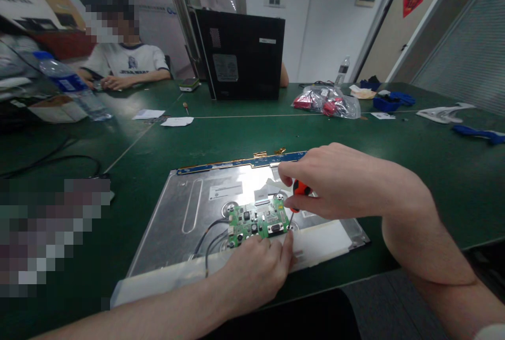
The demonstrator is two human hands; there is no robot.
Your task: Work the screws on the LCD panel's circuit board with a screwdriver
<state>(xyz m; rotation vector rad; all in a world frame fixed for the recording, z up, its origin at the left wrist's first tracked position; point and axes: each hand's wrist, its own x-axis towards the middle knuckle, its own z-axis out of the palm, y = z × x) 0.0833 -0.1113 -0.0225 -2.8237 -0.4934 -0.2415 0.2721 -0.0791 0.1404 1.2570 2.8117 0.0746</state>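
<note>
A green circuit board (pixel 258 217) lies on the metal back of a flat display panel (pixel 168 232), with dark cables leaving its left side. My right hand (pixel 339 182) grips an orange and black screwdriver (pixel 301 188). The shaft slants down to the board's lower right corner. Beside that tip, my left hand (pixel 256 266) rests at the board's near edge, fingers curled and the index finger reaching to the corner. What its fingertips pinch, if anything, is hidden. A white film strip (pixel 325 242) runs along the panel's near side.
Across the green table (pixel 221 137) stands a black computer case (pixel 248 56). A bagged bundle (pixel 327 103) sits at the back right, a water bottle (pixel 74 87) at the left. A person (pixel 126 63) sits at the far left. Black cables (pixel 74 158) lie left of the panel.
</note>
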